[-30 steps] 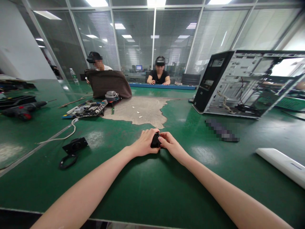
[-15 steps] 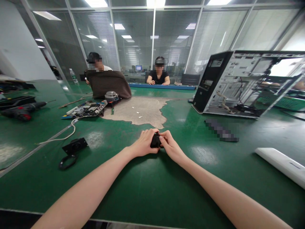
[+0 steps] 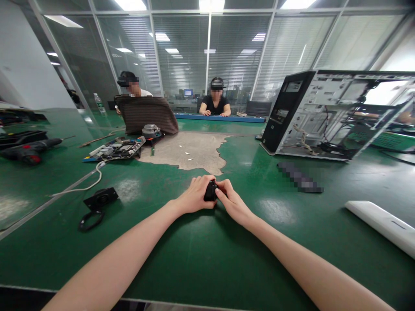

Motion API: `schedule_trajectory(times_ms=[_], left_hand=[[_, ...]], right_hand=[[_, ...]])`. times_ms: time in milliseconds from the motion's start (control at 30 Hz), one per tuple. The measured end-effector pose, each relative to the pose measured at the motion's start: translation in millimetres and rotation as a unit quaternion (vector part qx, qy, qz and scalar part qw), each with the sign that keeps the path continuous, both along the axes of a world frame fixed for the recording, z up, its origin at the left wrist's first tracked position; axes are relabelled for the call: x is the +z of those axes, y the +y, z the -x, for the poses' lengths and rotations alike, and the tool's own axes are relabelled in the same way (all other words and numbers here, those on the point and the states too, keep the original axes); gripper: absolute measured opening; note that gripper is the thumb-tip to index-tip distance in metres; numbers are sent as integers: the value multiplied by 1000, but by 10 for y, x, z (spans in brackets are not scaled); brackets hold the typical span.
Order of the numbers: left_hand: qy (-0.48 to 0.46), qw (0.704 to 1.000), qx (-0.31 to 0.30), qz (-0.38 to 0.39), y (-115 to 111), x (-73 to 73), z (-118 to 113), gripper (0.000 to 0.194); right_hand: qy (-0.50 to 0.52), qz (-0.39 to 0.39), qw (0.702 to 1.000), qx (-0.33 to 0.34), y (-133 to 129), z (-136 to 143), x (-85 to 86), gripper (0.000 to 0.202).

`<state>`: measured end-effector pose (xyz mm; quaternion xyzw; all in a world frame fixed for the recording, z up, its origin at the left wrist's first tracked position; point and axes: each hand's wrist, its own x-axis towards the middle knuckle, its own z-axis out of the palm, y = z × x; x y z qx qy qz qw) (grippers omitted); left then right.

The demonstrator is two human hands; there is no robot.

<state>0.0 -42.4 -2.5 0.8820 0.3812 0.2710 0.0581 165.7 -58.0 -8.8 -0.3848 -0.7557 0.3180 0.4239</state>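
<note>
Between both hands is a small black object (image 3: 210, 192), boxy and partly covered by fingers, so I cannot make out its kind. My left hand (image 3: 196, 193) wraps round it from the left. From the right, my right hand (image 3: 232, 199) pinches the object's side with thumb and forefinger. Off to the left on the green table (image 3: 181, 263) lies a black plate-like part with a round centre (image 3: 101, 198). A black ring (image 3: 91, 220) rests just in front of that part.
An opened computer case (image 3: 292, 112) stands at right, near a blurred dark strip (image 3: 300, 178) and a white oblong device (image 3: 379, 224). At left are a circuit board (image 3: 115, 149), a pale cable (image 3: 99, 175) and a drill (image 3: 30, 151). Two people sit beyond.
My right thumb and fingers have shifted slightly left against the black object, showing more of its right side. My left hand keeps its hold almost unmoved.
</note>
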Motion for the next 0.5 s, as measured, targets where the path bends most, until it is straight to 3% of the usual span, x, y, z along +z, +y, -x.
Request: schedule_trajectory(times_ms=[200, 500], left_hand=[[0, 1000, 2, -1, -2, 7, -1, 58], [6, 1000, 1, -5, 4, -12, 4, 58]], right_hand=[[43, 41, 998, -28, 108, 70, -62, 11], [-52, -15, 998, -22, -21, 32, 1, 17]])
